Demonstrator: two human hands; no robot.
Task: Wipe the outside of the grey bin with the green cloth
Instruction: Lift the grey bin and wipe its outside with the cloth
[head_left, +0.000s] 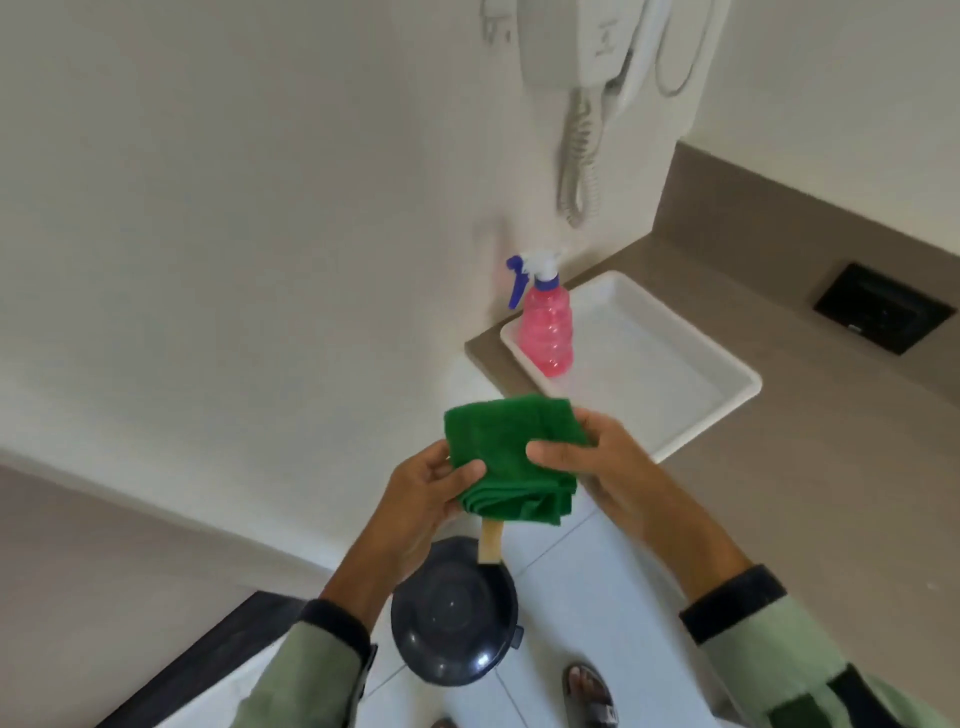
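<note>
Both hands, the left hand (423, 493) and right hand (597, 462), hold the folded green cloth (506, 457), fingers clamped on its edges. The round dark grey plastic bin (452, 623) stands on the floor directly below.

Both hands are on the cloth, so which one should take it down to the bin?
Probably the left hand: it pinches the folded green cloth and sits almost directly above the grey bin. The right hand is farther toward the counter.
</note>
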